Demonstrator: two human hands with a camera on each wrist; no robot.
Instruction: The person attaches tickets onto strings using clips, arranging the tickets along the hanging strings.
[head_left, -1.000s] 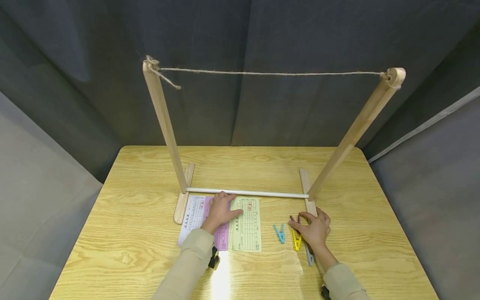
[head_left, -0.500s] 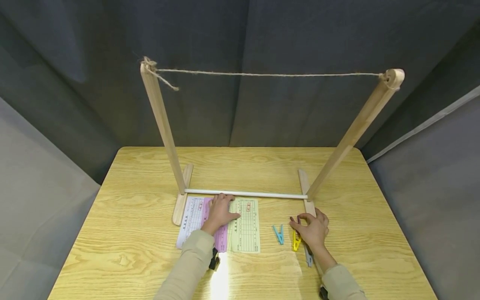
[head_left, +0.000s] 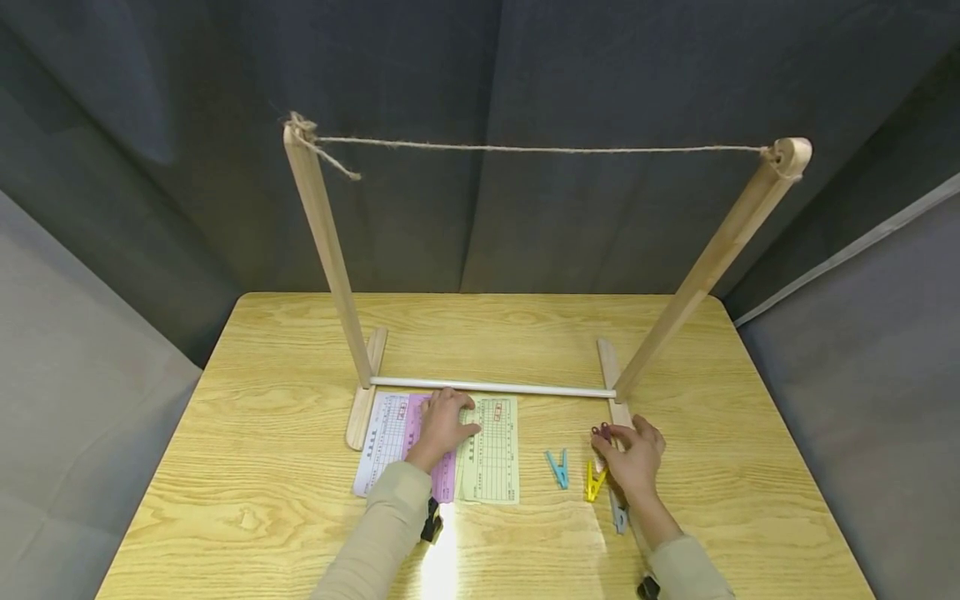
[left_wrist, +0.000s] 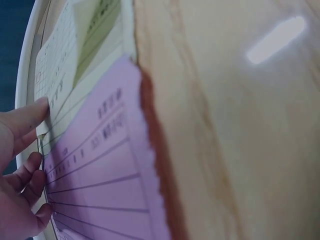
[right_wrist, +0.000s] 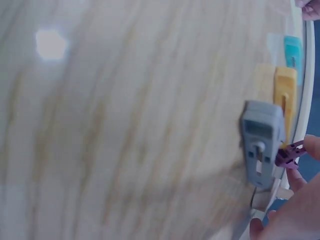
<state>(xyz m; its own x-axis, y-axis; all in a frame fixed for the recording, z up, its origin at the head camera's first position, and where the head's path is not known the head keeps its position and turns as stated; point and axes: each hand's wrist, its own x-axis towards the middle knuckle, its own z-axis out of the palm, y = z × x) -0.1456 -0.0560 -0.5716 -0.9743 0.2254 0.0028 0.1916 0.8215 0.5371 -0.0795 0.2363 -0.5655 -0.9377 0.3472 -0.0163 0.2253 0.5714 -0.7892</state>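
Three printed slips lie side by side: a white one (head_left: 382, 442), a purple one (head_left: 445, 475) and a green one (head_left: 495, 458). My left hand (head_left: 442, 423) rests on the purple and green slips near their far edges; in the left wrist view its fingers (left_wrist: 35, 112) touch the paper. My right hand (head_left: 634, 458) pinches a dark purple clothespin (head_left: 602, 431) between thumb and fingers; the right wrist view shows that clothespin (right_wrist: 289, 156) too. Beside it lie a yellow clothespin (head_left: 594, 482), a blue one (head_left: 558, 468) and a grey one (head_left: 618, 515).
A wooden frame has a left post (head_left: 326, 250), a right post (head_left: 705, 267) and a white bottom rod (head_left: 495, 387). Twine (head_left: 540, 150) runs between the post tops. The frame's feet stand on the wooden table (head_left: 285, 500), with dark curtains (head_left: 405, 217) behind.
The right hand has shifted slightly right with the purple clothespin, which has turned and shows more clearly. The yellow clothespin has tilted slightly. The left hand is nearly still.
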